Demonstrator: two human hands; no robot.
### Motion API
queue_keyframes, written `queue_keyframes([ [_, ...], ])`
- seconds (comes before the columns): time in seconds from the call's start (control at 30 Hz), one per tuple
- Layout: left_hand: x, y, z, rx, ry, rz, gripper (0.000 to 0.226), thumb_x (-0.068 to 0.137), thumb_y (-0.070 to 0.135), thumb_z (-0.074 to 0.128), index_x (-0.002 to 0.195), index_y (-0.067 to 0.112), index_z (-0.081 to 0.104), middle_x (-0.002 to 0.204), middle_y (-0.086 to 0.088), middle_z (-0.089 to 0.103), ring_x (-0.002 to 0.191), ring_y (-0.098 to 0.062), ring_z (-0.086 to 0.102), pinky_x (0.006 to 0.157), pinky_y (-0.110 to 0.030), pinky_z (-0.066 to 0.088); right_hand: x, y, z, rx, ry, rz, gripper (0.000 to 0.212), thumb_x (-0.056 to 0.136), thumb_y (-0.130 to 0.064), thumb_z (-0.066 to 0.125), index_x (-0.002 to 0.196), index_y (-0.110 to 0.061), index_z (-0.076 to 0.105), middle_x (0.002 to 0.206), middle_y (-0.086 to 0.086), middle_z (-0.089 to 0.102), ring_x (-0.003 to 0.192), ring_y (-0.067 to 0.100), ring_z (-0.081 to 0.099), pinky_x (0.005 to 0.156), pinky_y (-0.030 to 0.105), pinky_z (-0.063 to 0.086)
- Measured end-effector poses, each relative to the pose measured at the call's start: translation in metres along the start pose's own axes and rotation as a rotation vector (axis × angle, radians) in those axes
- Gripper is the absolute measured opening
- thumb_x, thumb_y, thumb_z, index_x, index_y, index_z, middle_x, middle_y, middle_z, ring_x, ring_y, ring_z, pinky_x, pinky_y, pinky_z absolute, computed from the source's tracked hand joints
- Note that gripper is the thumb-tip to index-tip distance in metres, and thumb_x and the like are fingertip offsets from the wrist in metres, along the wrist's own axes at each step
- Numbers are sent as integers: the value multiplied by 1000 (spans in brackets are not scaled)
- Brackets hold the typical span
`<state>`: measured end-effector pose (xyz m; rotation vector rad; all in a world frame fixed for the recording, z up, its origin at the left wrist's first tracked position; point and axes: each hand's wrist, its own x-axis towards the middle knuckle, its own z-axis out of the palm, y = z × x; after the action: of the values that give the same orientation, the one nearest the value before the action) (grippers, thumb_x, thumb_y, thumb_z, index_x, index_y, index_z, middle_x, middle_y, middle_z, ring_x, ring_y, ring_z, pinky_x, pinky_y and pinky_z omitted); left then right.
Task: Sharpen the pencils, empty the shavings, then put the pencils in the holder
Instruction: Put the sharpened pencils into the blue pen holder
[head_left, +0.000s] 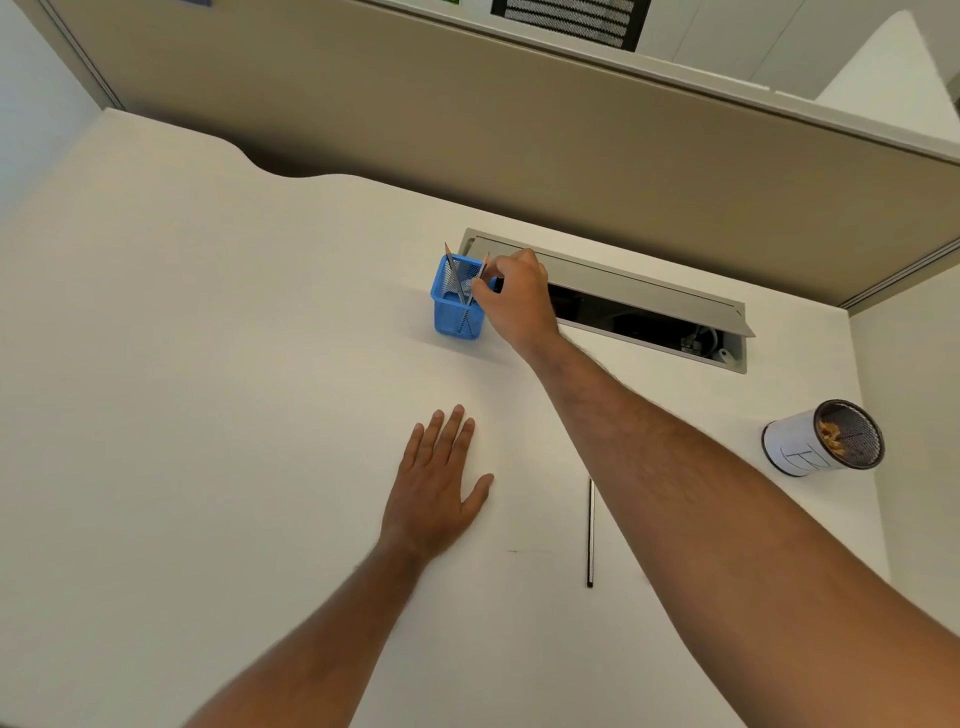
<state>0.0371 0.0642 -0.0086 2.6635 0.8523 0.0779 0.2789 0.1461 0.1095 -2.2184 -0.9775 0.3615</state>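
Right hand at the blue holder, one pencil left on the counter

The right hand (511, 296) pinches a pencil (479, 278) standing in the blue mesh holder (456, 317), which sits just beside the open cable tray (649, 306). The left hand (434, 488) lies flat, fingers spread, on the broad bare white counter (208, 364). Another pencil (590, 532) lies near the front; a shavings cup (823, 439) stands near the right edge.

I'm at an office cubicle: pale desk (208, 364), tan partition (415, 130) at twelve o'clock, cable hatch (649, 306) at one
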Motion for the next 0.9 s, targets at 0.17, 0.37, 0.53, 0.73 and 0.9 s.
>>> queue_keyframes([
  [0.17, 1, 1, 0, -1, 0, -2, 77, 107, 59, 35, 170, 18, 17, 180, 0, 7, 167, -21, 2, 134, -46, 10, 0, 3, 3, 21, -10, 17, 18, 98, -24, 71, 109, -9, 71, 125, 8, 54, 123, 20, 50, 84, 27, 55],
  [0.37, 0, 1, -1, 0, 14, 3, 77, 107, 58, 37, 169, 17, 19, 180, -1, 9, 166, -22, 5, 134, -46, 11, -9, 1, -11, 116, 19, 53, 36, 99, -19, 69, 134, -12, 61, 138, 8, 47, 133, 18, 45, 90, 21, 49],
  [0.53, 1, 0, 0, -1, 3, 0, 77, 107, 57, 39, 169, 17, 19, 180, -1, 10, 166, -22, 6, 134, -47, 11, -38, 16, -30, 127, 77, 88, 44, 97, -20, 69, 138, -13, 54, 142, 7, 44, 131, 19, 47, 98, 25, 45],
  [0.73, 0, 0, -1, 8, -6, -5, 77, 106, 57, 37, 170, 18, 19, 180, 0, 8, 166, -21, 4, 135, -45, 7, -104, 55, -50, 150, 52, 192, 28, 97, -23, 70, 119, -16, 54, 125, 0, 47, 112, 17, 54, 88, 24, 47],
  [0.9, 1, -1, 1, 1, 5, -2, 77, 105, 57, 38, 169, 17, 21, 180, -1, 12, 166, -23, 8, 134, -46, 10, -184, 104, -58, 30, -100, 276, 16, 98, -29, 66, 104, -20, 54, 110, -4, 49, 98, 16, 56, 78, 29, 47],
])
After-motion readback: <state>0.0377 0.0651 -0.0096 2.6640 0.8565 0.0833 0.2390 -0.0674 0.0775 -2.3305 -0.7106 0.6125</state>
